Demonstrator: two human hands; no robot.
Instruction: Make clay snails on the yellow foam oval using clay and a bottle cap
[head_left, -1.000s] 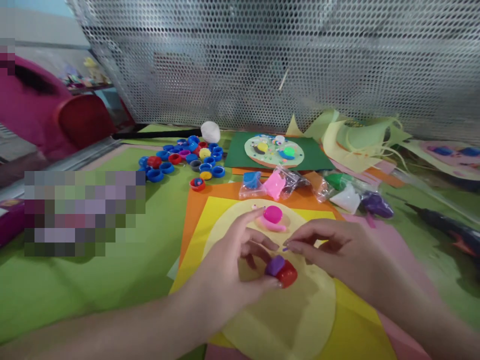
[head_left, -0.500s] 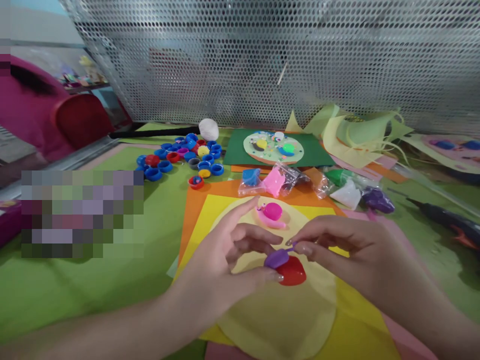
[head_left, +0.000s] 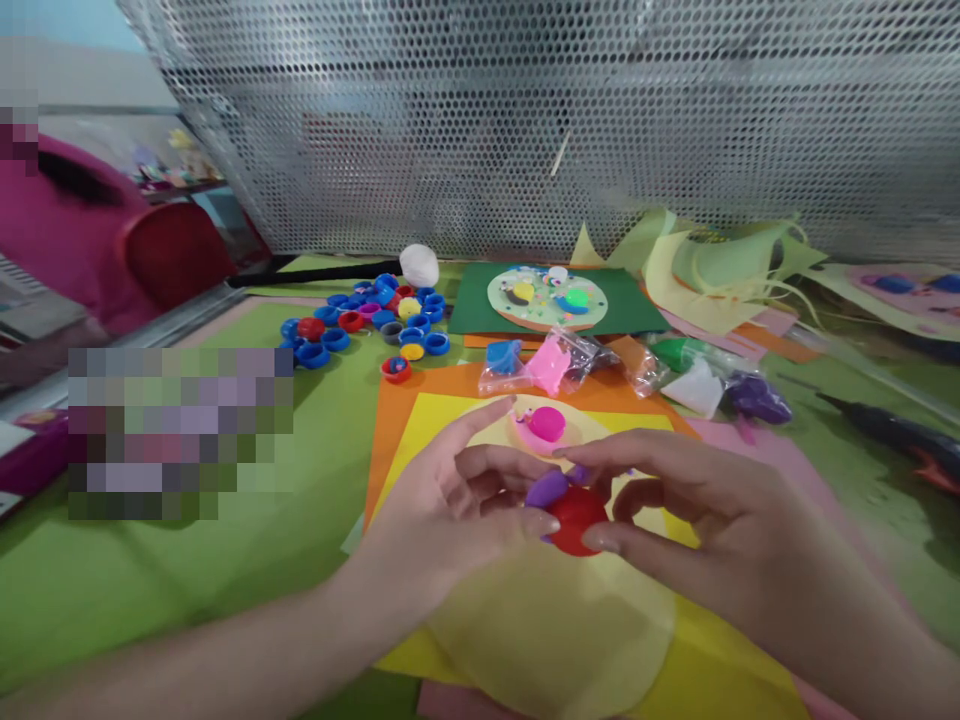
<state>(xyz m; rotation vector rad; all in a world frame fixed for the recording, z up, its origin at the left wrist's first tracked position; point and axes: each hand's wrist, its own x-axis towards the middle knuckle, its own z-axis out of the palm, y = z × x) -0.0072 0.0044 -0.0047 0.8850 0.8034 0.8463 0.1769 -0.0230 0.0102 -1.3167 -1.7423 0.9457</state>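
Between my hands is a glossy red rounded piece (head_left: 580, 532) with a roll of purple modelling clay (head_left: 546, 490) along its upper left side. My left hand (head_left: 450, 500) grips them from the left, its thumb on the lower edge of the clay. My right hand (head_left: 697, 510) has its thumb against the red piece and its index finger by the thin purple end at the top. Below them lies a cream paper oval (head_left: 555, 640). On the oval's far part sits a pink snail-like figure (head_left: 546, 424), partly behind my right fingers.
Several bottle caps (head_left: 313, 352) lie at the back left near a white ball (head_left: 418, 265). Bagged clay packs (head_left: 550, 362) line the far edge of the yellow sheet (head_left: 420, 440). A decorated disc (head_left: 547, 298) lies behind. At the right is a glue gun (head_left: 885, 430).
My right thumb has moved from the clay's thin end down onto the red piece. The red piece and clay are raised slightly and turned, showing more of the red.
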